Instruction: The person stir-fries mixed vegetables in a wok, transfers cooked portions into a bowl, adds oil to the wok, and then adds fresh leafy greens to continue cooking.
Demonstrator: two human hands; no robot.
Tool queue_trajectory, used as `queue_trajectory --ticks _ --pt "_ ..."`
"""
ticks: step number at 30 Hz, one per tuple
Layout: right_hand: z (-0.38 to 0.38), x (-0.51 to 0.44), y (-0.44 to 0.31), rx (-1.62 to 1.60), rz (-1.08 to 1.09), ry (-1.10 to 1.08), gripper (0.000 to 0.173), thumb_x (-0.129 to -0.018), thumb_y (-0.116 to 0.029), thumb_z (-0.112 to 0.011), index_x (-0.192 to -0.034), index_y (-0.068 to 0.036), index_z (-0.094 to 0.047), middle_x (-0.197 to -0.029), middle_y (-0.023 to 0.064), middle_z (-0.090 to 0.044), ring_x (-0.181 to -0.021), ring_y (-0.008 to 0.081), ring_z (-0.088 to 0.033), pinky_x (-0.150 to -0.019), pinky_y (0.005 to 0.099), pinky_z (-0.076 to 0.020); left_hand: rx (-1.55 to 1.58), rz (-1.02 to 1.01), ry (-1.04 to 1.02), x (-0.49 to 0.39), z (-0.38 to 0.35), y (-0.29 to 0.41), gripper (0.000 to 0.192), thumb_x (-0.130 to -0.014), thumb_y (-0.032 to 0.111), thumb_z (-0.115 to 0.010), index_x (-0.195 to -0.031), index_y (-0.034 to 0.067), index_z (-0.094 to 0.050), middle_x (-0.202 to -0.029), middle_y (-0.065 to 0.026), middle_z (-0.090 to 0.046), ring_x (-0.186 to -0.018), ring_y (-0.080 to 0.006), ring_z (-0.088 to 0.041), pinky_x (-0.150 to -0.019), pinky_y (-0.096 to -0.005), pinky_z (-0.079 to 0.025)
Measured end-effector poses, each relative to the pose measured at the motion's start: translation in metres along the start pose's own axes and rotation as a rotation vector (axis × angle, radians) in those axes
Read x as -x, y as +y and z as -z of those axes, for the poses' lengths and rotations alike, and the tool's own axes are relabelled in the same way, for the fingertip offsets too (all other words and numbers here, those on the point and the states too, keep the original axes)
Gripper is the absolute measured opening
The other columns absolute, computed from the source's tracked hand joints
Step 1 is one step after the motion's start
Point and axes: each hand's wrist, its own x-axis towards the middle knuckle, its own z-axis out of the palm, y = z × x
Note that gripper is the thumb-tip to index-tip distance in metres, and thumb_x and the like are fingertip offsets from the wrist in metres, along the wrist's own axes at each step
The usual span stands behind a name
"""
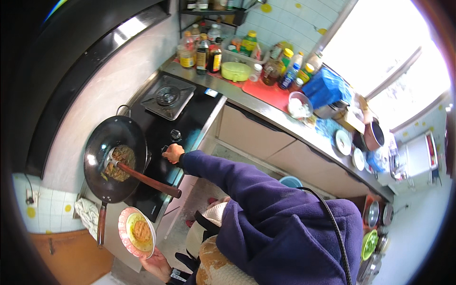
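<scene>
My left hand [156, 265] holds a pink-rimmed bowl [124, 222] by its lower edge, just in front of the stove. Orange-brown food [141, 231] sits in the middle of the bowl. My right hand [173, 153] is closed around a stove knob, which the fingers mostly hide. A second knob [175, 134] is beside it on the black cooktop [160, 131]. On the near burner rests a dark wok [96, 142] with chopped, browned food [123, 156] in it. A metal spatula with a wooden handle [149, 180] leans across the wok's rim, its blade in the food.
The second burner [167, 96] has no pan on it. Sauce bottles [202, 53], a light green container [236, 71] and a red cutting board [265, 93] stand along the side counter. The wok's handle [102, 224] sticks out near a cloth [87, 213]. A blue basin [290, 181] is on the floor.
</scene>
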Motion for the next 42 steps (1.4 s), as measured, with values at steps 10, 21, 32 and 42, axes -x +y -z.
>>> queue_trajectory --ticks 10,21,32,42 --pt "-0.024 -0.001 0.003 0.141 0.03 0.251 0.03 -0.077 -0.026 -0.068 -0.065 0.002 -0.065 -0.054 0.0133 -0.062 -0.046 0.0223 -0.064 -0.051 0.0331 -0.0555 0.565 0.416 -0.184 -0.058 0.098 0.031 0.018 -0.091 0.01 -0.055 -0.108 0.006 -0.055 -0.092 -0.0038 -0.058 -0.079 -0.0125 -0.056 -0.066 -0.021 -0.049" --pt "-0.033 -0.005 -0.005 0.28 -0.059 0.377 0.05 -0.074 -0.038 -0.072 -0.097 0.005 -0.062 -0.096 0.0266 -0.066 -0.093 0.0369 -0.065 -0.08 0.0418 -0.0537 0.909 0.79 -0.175 -0.077 0.189 0.056 0.041 -0.096 0.027 -0.051 -0.132 0.007 -0.05 -0.106 -0.0127 -0.06 -0.081 -0.0189 -0.059 -0.07 -0.0279 -0.053" --pt "-0.03 0.0 -0.015 0.346 -0.036 0.406 0.043 -0.075 -0.034 -0.069 -0.09 0.006 -0.066 -0.092 0.0278 -0.066 -0.09 0.0381 -0.066 -0.079 0.0428 -0.0542 1.622 1.62 -0.245 -0.113 0.25 0.056 0.058 -0.091 0.053 -0.053 -0.12 0.003 -0.058 -0.101 -0.0106 -0.061 -0.083 -0.0188 -0.061 -0.071 -0.031 -0.056" --pt "-0.029 -0.016 -0.011 0.509 -0.029 0.32 0.031 -0.074 -0.026 -0.066 -0.086 0.003 -0.069 -0.086 0.025 -0.067 -0.084 0.0363 -0.068 -0.074 0.0412 -0.0557 1.667 1.336 -0.157 -0.098 0.202 0.037 0.046 -0.092 0.04 -0.057 -0.114 0.0 -0.059 -0.097 -0.0096 -0.062 -0.077 -0.0146 -0.059 -0.067 -0.0258 -0.053"
